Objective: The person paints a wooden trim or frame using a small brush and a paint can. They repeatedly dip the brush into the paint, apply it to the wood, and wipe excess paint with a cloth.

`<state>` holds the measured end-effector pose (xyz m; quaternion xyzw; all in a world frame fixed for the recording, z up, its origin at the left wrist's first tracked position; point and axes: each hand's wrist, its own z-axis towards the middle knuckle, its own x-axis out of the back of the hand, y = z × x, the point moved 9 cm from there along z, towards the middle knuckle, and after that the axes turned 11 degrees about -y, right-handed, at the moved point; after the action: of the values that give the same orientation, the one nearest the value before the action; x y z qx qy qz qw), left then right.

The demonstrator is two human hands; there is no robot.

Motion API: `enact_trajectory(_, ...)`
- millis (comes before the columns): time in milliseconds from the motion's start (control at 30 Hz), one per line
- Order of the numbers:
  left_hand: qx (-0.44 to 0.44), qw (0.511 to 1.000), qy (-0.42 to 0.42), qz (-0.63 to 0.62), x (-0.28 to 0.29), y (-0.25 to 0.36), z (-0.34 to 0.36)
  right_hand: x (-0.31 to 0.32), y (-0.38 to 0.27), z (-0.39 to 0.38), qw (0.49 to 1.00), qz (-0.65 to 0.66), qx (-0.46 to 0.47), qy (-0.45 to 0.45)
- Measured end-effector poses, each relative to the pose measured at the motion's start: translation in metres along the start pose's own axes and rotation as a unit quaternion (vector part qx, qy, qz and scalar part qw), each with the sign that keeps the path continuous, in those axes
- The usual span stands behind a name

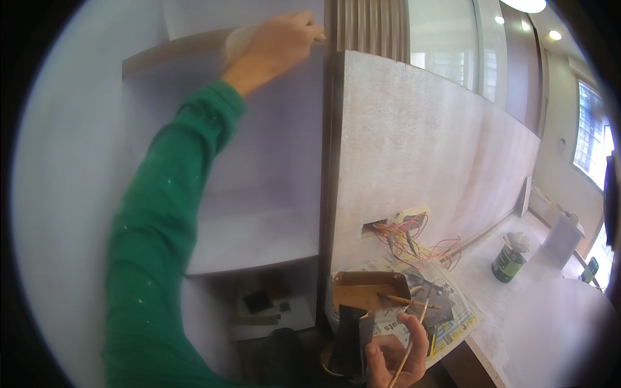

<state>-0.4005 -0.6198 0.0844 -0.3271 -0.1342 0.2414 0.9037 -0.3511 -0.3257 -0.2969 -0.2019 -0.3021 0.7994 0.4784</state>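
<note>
My left hand (284,39), at the end of a green sleeve (155,213), is raised to the front edge of the upper shelf (174,48), close to the dark upright (330,129). Its fingers are closed. Something pale and cloth-like (239,44) shows by the wrist; what the fingers grip is hard to make out. Low at the front, my right hand (396,355) holds a thin paintbrush (411,343) tilted upward, index finger curled. Just beyond it, a tray of brown liquid (365,289) rests by newspaper (462,317), and another brush (409,301) lies across its rim.
Loose wires (407,239) spill from an opening in the pale panel (427,149). A green can (508,264) and a pale rectangular container (564,238) stand on the counter (498,336) at right. Dark pieces (259,302) lie in the lower compartment.
</note>
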Motion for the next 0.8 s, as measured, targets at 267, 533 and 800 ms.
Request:
enact_trajectory(267, -0.061, 0.992, -0.067, 0.089, -0.027, 0.023, 0.017, 0.0, 0.013, 0.0, 1.0, 0.0, 0.0, -0.017)
enact_trajectory(533, -0.108, 0.987, -0.048, 0.108, -0.032, 0.029, 0.01, 0.0, 0.016, 0.002, 1.0, 0.016, -0.008, -0.001)
enact_trajectory(800, -0.172, 0.972, 0.038, 0.158, -0.023, 0.047, -0.001, 0.003, 0.017, 0.006, 1.0, 0.013, -0.005, -0.008)
